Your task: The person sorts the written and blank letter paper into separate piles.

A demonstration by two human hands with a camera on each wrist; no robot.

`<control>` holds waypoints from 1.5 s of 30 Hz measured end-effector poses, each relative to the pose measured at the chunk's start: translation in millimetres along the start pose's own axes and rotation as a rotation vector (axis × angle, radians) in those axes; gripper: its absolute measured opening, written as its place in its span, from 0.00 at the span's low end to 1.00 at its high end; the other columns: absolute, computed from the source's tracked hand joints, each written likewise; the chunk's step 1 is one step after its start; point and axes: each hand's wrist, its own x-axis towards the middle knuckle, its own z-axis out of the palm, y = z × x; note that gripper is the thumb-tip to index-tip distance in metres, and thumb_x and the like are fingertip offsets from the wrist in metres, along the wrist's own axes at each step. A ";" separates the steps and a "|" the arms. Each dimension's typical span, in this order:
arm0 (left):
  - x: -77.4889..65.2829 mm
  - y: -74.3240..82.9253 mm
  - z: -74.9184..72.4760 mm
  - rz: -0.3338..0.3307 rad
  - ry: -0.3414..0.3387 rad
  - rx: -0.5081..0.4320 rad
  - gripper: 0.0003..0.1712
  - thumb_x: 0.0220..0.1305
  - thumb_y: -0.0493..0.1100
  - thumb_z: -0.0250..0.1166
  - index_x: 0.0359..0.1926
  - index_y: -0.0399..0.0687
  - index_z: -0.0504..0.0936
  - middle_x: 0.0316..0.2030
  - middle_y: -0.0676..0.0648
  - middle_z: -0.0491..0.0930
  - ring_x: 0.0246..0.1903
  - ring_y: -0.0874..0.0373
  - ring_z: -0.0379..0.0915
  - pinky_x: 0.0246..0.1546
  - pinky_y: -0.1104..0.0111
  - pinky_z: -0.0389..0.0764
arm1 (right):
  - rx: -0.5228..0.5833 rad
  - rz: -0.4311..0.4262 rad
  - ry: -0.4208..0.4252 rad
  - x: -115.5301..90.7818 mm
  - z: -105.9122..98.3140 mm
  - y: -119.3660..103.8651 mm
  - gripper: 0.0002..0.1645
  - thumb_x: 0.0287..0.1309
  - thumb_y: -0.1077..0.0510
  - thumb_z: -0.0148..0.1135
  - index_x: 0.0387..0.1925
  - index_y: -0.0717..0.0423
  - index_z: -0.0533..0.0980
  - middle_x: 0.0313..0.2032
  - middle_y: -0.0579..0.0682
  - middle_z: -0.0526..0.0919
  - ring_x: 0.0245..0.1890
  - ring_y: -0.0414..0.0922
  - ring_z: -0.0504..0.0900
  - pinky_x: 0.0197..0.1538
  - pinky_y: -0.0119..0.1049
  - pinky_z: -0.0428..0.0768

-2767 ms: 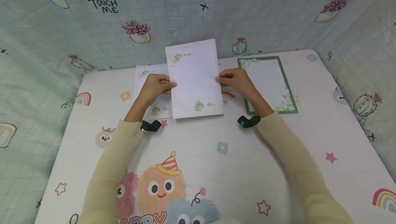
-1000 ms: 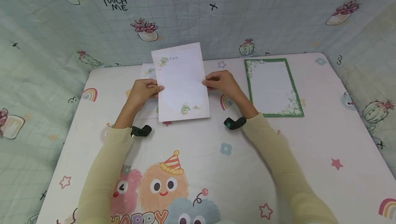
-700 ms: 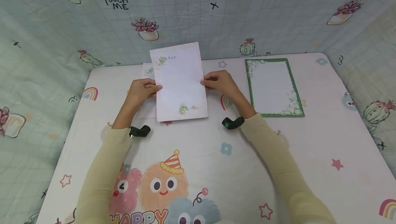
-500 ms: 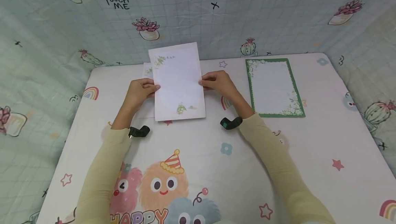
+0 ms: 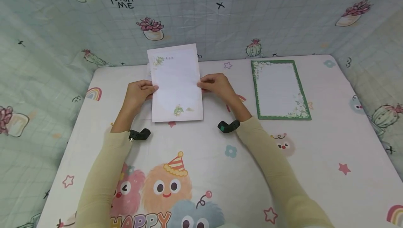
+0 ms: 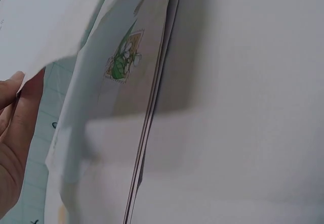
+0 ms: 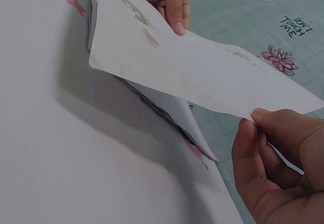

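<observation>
Both hands hold a white sheet of paper [image 5: 176, 84] with small green plant prints at its top left and bottom. My left hand [image 5: 135, 96] pinches its left edge between thumb and fingers. At the right edge, the thumb and fingertips of my right hand [image 5: 218, 85] do the same. In the right wrist view the sheet [image 7: 197, 75] slants, raised over a stack of similar paper [image 7: 152, 105] on the table. The left wrist view shows that stack [image 6: 121, 100] with a printed lily-of-the-valley stamp; in the head view the sheet hides most of it.
To the right lies a paper pad with a green floral border [image 5: 277, 88]. The table's white cloth [image 5: 252, 172] carries cartoon prints. A patterned curtain [image 5: 195, 14] rises behind the table's back edge. Dark wrist cameras [image 5: 228, 126] sit at both cuffs.
Both hands have carried the sheet leftward, so it now covers nearly all of the stack that showed beside it earlier. My right hand has moved away from the green-bordered pad.
</observation>
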 end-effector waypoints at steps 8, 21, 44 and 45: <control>3.3 -3.5 -3.0 0.031 0.072 -0.016 0.19 0.71 0.43 0.67 0.54 0.32 0.81 0.30 0.60 0.85 0.31 0.69 0.81 0.34 0.78 0.84 | 0.036 0.026 0.027 6.7 13.5 0.6 0.13 0.62 0.58 0.72 0.45 0.62 0.85 0.42 0.55 0.87 0.37 0.42 0.86 0.46 0.32 0.86; 6.2 -5.8 -11.9 0.032 0.124 0.030 0.20 0.73 0.43 0.65 0.58 0.33 0.81 0.39 0.51 0.86 0.36 0.69 0.82 0.37 0.79 0.84 | 0.021 0.027 0.065 13.8 31.6 1.4 0.13 0.63 0.58 0.72 0.46 0.62 0.85 0.43 0.56 0.88 0.35 0.42 0.86 0.44 0.31 0.86; 4.8 -8.9 -36.3 0.014 0.102 0.091 0.22 0.69 0.47 0.69 0.55 0.34 0.82 0.32 0.59 0.85 0.34 0.70 0.82 0.40 0.75 0.85 | 0.098 0.059 0.153 22.3 51.6 2.2 0.12 0.61 0.61 0.73 0.43 0.64 0.85 0.37 0.57 0.90 0.31 0.44 0.89 0.41 0.35 0.88; 4.7 -8.8 -37.5 0.007 0.101 0.093 0.22 0.69 0.46 0.68 0.55 0.34 0.82 0.33 0.59 0.85 0.34 0.69 0.82 0.41 0.75 0.85 | 0.110 0.058 0.149 22.5 52.2 2.0 0.11 0.61 0.62 0.73 0.43 0.65 0.85 0.38 0.58 0.90 0.30 0.44 0.89 0.41 0.35 0.88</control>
